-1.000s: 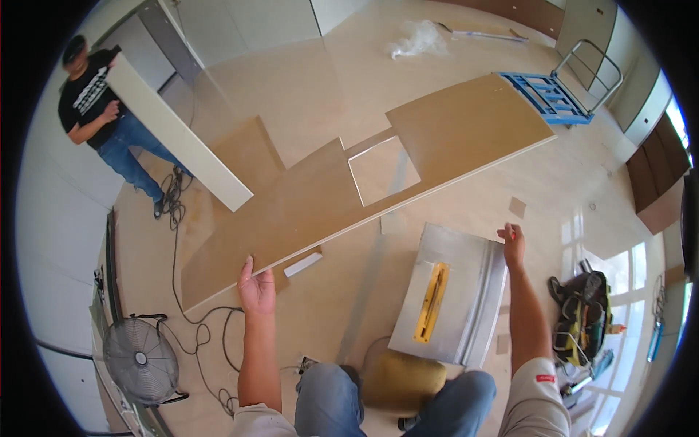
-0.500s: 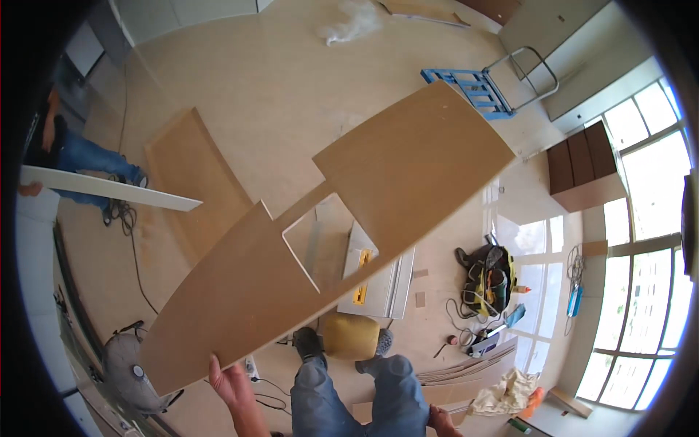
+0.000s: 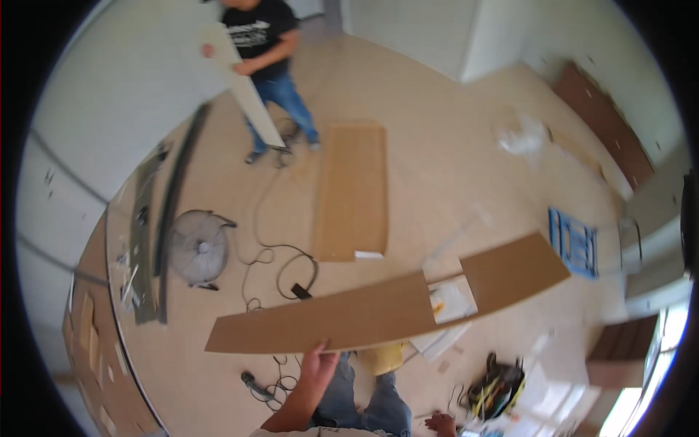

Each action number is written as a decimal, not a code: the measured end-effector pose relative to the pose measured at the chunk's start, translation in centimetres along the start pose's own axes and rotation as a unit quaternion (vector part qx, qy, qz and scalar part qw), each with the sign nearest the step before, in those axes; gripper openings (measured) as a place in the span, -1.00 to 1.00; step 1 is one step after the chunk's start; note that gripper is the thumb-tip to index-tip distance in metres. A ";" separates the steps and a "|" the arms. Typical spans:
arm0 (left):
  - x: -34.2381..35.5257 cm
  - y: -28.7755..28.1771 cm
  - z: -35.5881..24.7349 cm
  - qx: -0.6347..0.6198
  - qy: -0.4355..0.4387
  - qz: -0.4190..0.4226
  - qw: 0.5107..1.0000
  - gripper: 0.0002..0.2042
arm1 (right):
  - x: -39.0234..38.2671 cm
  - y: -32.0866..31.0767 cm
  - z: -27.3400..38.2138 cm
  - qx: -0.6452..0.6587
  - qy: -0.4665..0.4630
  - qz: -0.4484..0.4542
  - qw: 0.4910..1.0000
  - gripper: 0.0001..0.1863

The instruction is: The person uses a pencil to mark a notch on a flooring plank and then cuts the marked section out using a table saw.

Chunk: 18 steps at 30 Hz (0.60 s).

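My left hand grips the near edge of a long brown board, fingers tucked beneath and thumb on top. The board stretches across the view, tilted, its right end higher and farther away. A rectangular cut-out opens through its right half. My right hand is low at the right, beside my leg, apart from the board, its fingers loosely spread with nothing seen in them. Under the board, partly hidden, are a yellow padded block and a silver-grey machine table.
At the far left a co-worker holds a long white panel. A brown panel lies on the floor. Around are a round fan, cables, a tool bag, a blue trolley and clear plastic wrap.
My view has swung left, bringing the co-worker fully into sight. The board has come round more level across the view, still in my left hand. My right hand remains low beside my leg.
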<state>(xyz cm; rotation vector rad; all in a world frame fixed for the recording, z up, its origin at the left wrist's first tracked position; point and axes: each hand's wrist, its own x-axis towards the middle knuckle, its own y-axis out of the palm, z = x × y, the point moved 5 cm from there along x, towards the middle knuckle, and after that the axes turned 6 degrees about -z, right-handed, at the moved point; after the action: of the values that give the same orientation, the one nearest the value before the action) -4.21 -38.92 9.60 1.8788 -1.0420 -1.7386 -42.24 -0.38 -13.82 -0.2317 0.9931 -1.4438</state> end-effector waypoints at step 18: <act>-29.2 -24.3 -2.6 -0.174 0.389 -0.111 0.898 -0.64 | 22.6 -13.8 -0.7 0.202 0.197 0.134 0.950 -0.73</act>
<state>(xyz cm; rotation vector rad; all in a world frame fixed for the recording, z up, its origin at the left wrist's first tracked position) 5.77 -2.28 12.85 2.1874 -0.2006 -0.9793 -56.54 -22.74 -14.45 0.4930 0.9744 -1.4309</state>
